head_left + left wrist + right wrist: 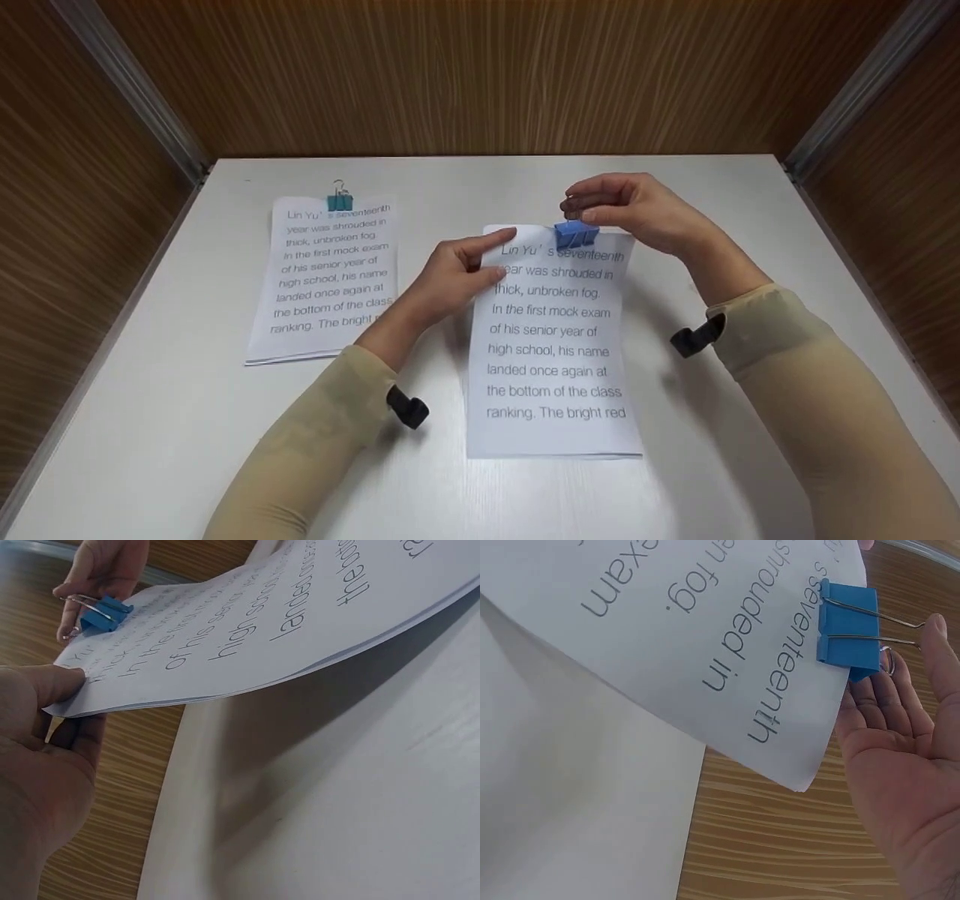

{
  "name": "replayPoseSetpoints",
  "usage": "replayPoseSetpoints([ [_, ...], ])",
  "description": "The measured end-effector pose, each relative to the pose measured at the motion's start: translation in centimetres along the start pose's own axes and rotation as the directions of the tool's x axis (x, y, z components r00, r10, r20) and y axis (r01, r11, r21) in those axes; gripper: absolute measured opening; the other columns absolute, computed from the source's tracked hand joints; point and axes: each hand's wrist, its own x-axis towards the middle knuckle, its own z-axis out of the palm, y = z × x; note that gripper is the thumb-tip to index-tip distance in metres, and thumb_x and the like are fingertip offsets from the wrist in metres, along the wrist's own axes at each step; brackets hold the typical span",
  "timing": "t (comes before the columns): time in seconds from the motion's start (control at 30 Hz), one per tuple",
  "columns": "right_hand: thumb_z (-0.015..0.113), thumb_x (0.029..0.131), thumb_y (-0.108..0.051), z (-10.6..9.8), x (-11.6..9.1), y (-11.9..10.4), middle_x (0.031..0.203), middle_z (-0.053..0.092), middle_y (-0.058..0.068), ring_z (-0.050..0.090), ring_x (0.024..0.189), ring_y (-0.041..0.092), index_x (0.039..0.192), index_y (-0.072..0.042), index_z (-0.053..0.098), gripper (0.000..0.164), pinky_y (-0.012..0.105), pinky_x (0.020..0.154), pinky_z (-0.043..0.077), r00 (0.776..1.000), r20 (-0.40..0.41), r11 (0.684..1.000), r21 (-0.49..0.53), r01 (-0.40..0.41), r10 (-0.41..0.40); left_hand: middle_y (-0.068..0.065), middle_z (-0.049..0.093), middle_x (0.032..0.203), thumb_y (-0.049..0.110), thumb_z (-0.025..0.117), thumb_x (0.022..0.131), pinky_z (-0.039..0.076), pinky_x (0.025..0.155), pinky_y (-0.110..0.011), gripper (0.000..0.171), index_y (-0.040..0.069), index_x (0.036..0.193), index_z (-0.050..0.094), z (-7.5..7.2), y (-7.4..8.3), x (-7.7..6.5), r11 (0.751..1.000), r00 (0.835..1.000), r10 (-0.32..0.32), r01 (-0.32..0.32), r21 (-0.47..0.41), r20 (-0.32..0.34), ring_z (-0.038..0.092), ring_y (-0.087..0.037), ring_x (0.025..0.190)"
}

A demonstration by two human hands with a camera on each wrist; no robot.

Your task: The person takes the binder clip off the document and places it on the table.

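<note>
My left hand (pixel 452 279) pinches the upper left corner of a stack of printed sheets (pixel 555 352), thumb on the printed face and fingers behind. The stack's top is raised, tilting it over the table. A blue binder clip (pixel 576 235) sits on the top edge, its jaws over the paper. At the clip's wire handles is my right hand (pixel 637 206). In the right wrist view the thumb (pixel 937 637) meets the tip of the front handle (pixel 877 615), while the other fingers curl behind the clip at the rear handle.
To the left on the white table (pixel 172 420) lies another printed stack (pixel 330 270), with a green binder clip (pixel 340 201) on its top edge. Wood-grain panels (pixel 480 75) stand behind the table and at both sides.
</note>
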Motion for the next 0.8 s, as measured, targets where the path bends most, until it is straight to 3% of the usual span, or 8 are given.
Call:
replayPoseSetpoints([
  [0.23,0.07,0.104,-0.017,0.0,0.1,-0.5,0.135,0.072,0.013,0.069,0.124,0.025,0.139,-0.007,0.068,0.036,0.029,0.112,0.048,0.994,-0.106,0.999,0.01,0.041,-0.04,-0.008,0.077,0.122,-0.002,0.067,0.101,0.064,0.075,-0.031,0.057,0.021,0.153,0.06,0.0,-0.2,-0.2,1.0,1.0,-0.022,0.022,-0.009,0.003,0.079,-0.029,0.098],
  [0.43,0.07,0.103,-0.009,-0.6,-0.5,-0.9,0.135,0.071,0.017,0.069,0.124,0.024,0.139,-0.002,0.067,0.037,0.026,0.108,0.05,0.975,-0.19,0.978,0.151,0.141,-0.112,-0.008,0.078,0.121,-0.003,0.067,0.1,0.064,0.075,-0.031,0.058,0.02,0.153,0.06,0.0,-0.5,-0.2,1.0,1.0,-0.012,0.012,-0.003,0.0,0.079,-0.029,0.097],
  [0.53,0.073,0.1,-0.006,-1.1,-1.0,-1.0,0.135,0.07,0.02,0.07,0.121,0.025,0.14,-0.001,0.066,0.041,0.026,0.107,0.051,0.966,-0.233,0.962,0.222,0.161,-0.108,-0.009,0.078,0.118,-0.003,0.067,0.1,0.063,0.074,-0.03,0.058,0.019,0.153,0.06,0.0,-0.7,-0.2,1.0,1.0,-0.008,0.008,0.0,-0.006,0.079,-0.028,0.097],
  [0.7,0.077,0.098,-0.009,-2.3,-2.2,-0.9,0.135,0.07,0.019,0.07,0.122,0.026,0.14,-0.002,0.065,0.044,0.025,0.107,0.051,0.956,-0.285,0.965,0.222,0.14,-0.073,-0.009,0.079,0.117,-0.003,0.068,0.099,0.064,0.075,-0.031,0.058,0.018,0.152,0.06,-0.1,-1.0,-0.2,1.0,1.0,-0.008,0.008,0.002,-0.017,0.079,-0.028,0.097],
  [0.8,0.077,0.098,-0.008,-3.2,-3.0,-0.4,0.132,0.071,0.019,0.071,0.12,0.026,0.134,0.003,0.066,0.039,0.024,0.106,0.052,0.951,-0.3,0.965,0.218,0.147,-0.076,-0.009,0.078,0.117,-0.003,0.069,0.099,0.064,0.075,-0.032,0.058,0.018,0.152,0.06,-0.1,-1.1,-0.2,1.0,0.999,-0.012,0.013,0.004,-0.029,0.078,-0.028,0.097],
])
